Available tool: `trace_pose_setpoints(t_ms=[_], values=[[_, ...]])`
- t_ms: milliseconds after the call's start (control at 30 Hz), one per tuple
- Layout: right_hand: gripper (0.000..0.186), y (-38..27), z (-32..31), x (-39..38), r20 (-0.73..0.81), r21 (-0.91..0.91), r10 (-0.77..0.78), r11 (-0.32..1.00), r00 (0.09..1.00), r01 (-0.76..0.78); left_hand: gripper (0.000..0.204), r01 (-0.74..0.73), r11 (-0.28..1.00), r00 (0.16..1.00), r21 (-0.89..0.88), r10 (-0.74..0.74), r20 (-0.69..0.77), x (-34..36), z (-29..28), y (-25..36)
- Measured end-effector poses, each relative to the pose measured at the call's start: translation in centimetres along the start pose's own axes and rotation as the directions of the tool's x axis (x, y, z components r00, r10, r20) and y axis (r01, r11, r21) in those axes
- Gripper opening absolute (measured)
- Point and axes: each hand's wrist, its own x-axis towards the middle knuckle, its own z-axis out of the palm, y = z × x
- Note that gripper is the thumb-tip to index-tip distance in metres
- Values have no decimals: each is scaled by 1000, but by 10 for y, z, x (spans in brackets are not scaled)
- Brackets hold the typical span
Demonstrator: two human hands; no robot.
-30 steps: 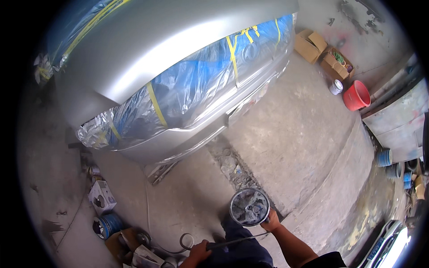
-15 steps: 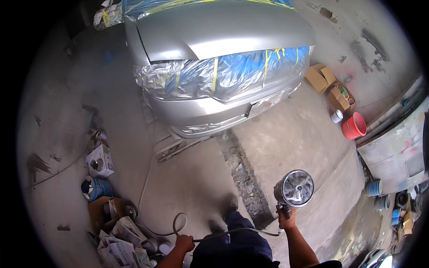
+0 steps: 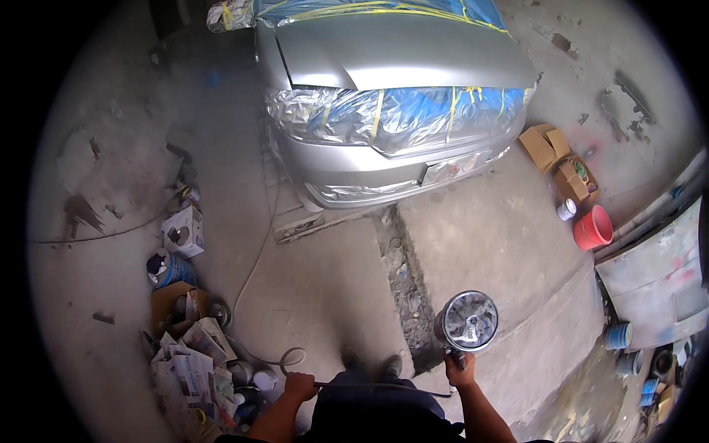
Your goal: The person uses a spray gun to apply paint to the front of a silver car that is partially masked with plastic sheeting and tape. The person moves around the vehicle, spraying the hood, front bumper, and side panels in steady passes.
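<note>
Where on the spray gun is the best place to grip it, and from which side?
Grip the spray gun by its handle, from below, as the right hand does: the wide metal cup sits on top, leaving only the slim handle beneath it graspable.

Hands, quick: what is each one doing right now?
Left hand: closed around the thin hose.
Right hand: closed on the grip of the spray gun, its shiny metal cup facing up.
</note>
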Motion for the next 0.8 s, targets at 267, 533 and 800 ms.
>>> trace_pose_setpoints(t_ms=[267, 533, 800], values=[[19, 15, 9, -48, 11, 174, -61, 983, 998, 58, 27, 7, 995, 996, -97, -16, -91, -22, -19, 20], [26, -43, 51, -37, 115, 120, -100, 989, 988, 86, 13, 16, 970, 951, -243, -89, -295, -26, 1, -41], [26, -116, 167, -16, 194, 98, -57, 994, 979, 38, 10, -61, 903, 945, -425, -84, -316, -4, 13, -167]])
